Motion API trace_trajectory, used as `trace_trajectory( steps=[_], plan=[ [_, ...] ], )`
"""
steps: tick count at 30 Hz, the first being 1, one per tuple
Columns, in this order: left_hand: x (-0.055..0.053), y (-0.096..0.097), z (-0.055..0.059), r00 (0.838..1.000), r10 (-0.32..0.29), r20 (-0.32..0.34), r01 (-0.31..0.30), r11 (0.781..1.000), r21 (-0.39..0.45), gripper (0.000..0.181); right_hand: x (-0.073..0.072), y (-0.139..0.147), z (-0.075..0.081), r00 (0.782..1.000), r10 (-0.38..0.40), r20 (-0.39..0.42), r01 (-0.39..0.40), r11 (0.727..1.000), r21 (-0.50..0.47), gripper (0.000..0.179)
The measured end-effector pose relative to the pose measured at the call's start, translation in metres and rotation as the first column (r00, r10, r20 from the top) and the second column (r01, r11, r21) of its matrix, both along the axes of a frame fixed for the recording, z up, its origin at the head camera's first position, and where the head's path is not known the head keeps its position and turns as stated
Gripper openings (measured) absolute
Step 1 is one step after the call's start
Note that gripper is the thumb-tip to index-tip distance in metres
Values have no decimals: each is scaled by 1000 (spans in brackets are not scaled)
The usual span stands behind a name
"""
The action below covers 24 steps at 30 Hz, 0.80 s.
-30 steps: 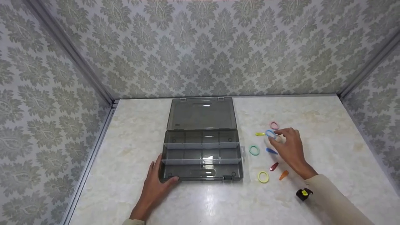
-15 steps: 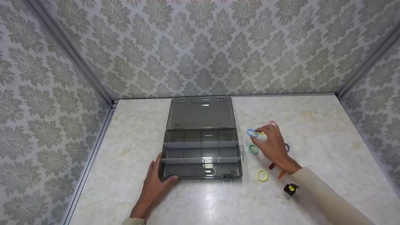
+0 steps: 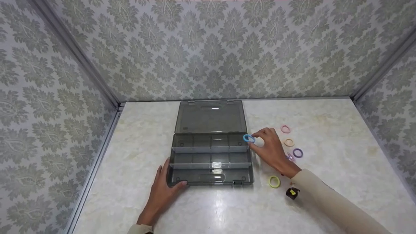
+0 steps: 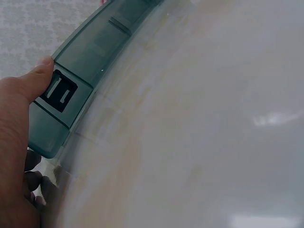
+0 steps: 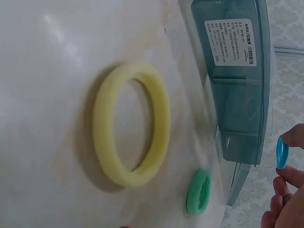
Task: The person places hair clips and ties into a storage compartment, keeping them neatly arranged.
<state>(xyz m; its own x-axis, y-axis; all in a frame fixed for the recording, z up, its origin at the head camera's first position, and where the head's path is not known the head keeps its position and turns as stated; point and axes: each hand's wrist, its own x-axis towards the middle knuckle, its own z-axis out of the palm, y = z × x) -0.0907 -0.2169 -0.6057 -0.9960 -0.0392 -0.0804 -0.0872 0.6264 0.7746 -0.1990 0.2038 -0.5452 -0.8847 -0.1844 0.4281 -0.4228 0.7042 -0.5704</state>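
My right hand (image 3: 269,149) pinches a blue hair tie (image 3: 244,138) between thumb and forefinger. The tie hangs just above the right rim of a smoky, see-through organizer box (image 3: 195,175), near its back compartment. Two whitish dividers run across the box, and its lid (image 3: 211,118) lies folded back. At the front left corner my left hand (image 3: 159,191) grips the box, thumb over the front edge and fingers along the left side. In the right wrist view a green hair tie (image 5: 192,195) lies close to the box; in the head view the right hand hides it.
Right of the box lie a yellow hair tie (image 3: 270,181), a pink one (image 3: 282,128), a peach one (image 3: 285,142) and a purple one (image 3: 294,152). A purplish clip (image 3: 290,157) shows beside the forearm. A small black object (image 3: 292,193) with a yellow patch is by the right sleeve.
My right hand has carried the blue hair tie leftward from among the loose pieces to the box's right rim. The black object moves along with that arm. My left hand stays at the corner.
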Motion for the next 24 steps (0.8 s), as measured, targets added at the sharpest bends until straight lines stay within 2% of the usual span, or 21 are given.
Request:
trace_trajectory(
  steps=[6, 13, 24],
  plan=[
    [0, 0, 2, 1000, -1, 20, 0, 1000, 2, 115, -2, -18, 2, 999, 33, -26, -32, 999, 17, 22],
    [0, -2, 2, 1000, 2, 10, -3, 1000, 19, 114, -8, -40, 1, 994, 87, -63, -84, 996, 42, 24],
    [0, 1, -1, 1000, 11, 4, -11, 1000, -13, 117, -9, -66, 5, 978, 208, 9, -208, 978, 27, 23]
  ],
)
